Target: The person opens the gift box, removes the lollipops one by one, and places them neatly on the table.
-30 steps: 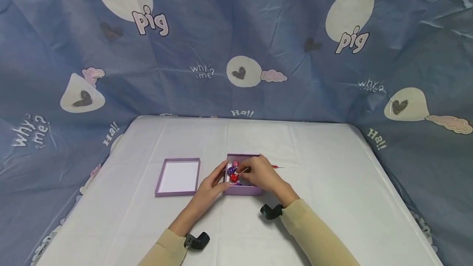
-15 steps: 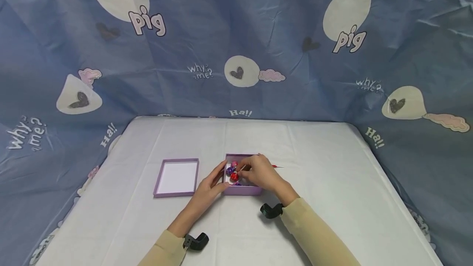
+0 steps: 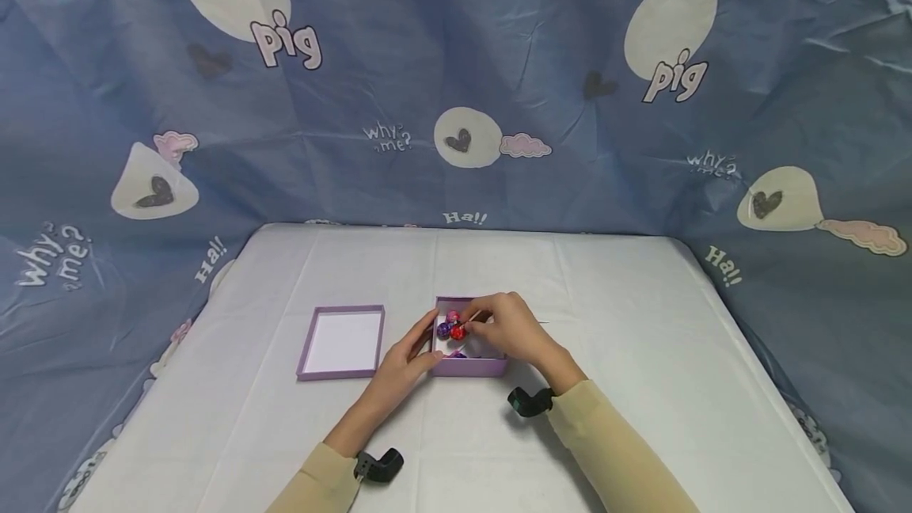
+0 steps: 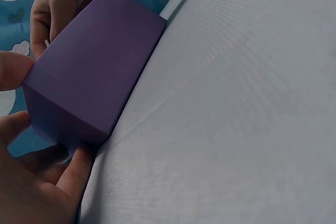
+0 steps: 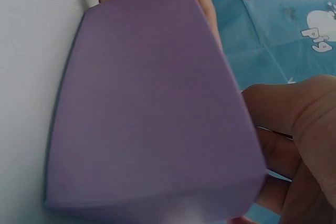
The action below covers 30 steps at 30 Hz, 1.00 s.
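A purple open box (image 3: 470, 368) stands on the white table in the head view. My left hand (image 3: 402, 366) holds its left side, the thumb at the front left corner and the fingers along the left wall. Over the box, my right hand (image 3: 511, 328) pinches the thin stick of a red lollipop (image 3: 458, 332). Beside it in the box lie a purple lollipop (image 3: 444, 330) and a pink lollipop (image 3: 453, 316). Something small and purple (image 3: 457, 354) shows near the front wall. Both wrist views show mostly the box's outer wall (image 5: 152, 98), which hides its inside.
A purple lid (image 3: 340, 375) with a white inside lies left of the box. Right of the box, the thin tip (image 3: 545, 322) of an object shows past the right hand. A blue patterned cloth (image 3: 342, 180) hangs behind the table (image 3: 641, 355).
My right hand has shifted slightly up and right with the red lollipop, now closer to the purple and pink ones. It hides the red part of the object beyond the box. My left hand stays put.
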Available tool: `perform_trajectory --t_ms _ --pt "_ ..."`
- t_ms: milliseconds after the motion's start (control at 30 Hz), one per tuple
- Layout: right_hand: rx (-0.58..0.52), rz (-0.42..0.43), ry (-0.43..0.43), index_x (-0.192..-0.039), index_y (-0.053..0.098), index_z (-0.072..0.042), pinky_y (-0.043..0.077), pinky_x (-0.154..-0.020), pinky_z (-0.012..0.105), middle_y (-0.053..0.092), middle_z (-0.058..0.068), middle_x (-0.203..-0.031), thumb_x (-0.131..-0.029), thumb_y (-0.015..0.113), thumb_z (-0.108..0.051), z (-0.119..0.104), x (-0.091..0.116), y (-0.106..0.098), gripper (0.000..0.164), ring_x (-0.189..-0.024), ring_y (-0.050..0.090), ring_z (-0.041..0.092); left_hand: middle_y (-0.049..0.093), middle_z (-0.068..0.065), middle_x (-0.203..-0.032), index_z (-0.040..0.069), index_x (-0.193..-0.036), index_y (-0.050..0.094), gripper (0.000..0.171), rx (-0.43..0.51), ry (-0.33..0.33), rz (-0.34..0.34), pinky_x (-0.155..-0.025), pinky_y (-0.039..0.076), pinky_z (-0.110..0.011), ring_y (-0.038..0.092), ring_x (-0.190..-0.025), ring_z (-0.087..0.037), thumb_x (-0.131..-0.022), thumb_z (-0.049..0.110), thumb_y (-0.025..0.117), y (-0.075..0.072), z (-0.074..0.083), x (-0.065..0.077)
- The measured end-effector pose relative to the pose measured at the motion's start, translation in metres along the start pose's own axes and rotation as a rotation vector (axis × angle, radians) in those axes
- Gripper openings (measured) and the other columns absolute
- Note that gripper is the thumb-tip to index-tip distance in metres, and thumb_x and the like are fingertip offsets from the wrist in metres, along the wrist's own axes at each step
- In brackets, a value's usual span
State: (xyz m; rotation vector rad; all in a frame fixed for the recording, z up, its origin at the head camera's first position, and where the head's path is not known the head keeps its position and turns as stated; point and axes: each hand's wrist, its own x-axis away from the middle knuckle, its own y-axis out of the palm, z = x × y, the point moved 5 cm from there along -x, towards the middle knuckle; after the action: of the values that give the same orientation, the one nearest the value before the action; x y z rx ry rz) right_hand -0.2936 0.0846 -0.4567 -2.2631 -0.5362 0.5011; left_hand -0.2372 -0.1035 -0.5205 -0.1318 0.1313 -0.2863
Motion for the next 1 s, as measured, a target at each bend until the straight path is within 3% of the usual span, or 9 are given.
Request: perform_trajectory --t_ms 567,867,1000 --pt "0.0 0.038 0.029 -0.094 0.078 -0.021 0.056 -0.069 0.028 0.071 -0.016 -0.085 -0.09 0.076 -0.012 0.004 0.0 -0.018 0.01 -0.078 0.066 0.001 0.026 -0.004 -0.163 0.028 -0.158 0.034 0.068 -0.003 0.0 0.01 -0.115 0.034 -0.039 0.031 -0.147 -0.027 -0.099 0.011 0.064 0.001 0.0 -0.001" --pt "-0.031 0.061 0.007 -0.095 0.079 -0.017 0.055 -0.067 0.031 0.072 -0.013 -0.085 -0.09 0.076 -0.012 0.003 0.002 -0.023 0.008 -0.078 0.067 0.003 0.026 -0.007 -0.163 0.02 -0.159 0.034 0.068 0.023 0.017 0.008 -0.116 0.031 -0.042 0.03 -0.147 -0.029 -0.099 0.005 0.063 0.001 -0.001 0.0" --pt "-0.044 0.06 0.006 -0.094 0.078 -0.019 0.056 -0.067 0.029 0.073 -0.011 -0.088 -0.091 0.075 -0.012 0.003 0.002 -0.024 0.008 -0.078 0.067 0.003 0.024 -0.01 -0.164 0.017 -0.159 0.032 0.069 0.027 -0.001 0.008 -0.117 0.03 -0.045 0.027 -0.148 -0.033 -0.099 0.003 0.061 0.001 0.006 0.002"
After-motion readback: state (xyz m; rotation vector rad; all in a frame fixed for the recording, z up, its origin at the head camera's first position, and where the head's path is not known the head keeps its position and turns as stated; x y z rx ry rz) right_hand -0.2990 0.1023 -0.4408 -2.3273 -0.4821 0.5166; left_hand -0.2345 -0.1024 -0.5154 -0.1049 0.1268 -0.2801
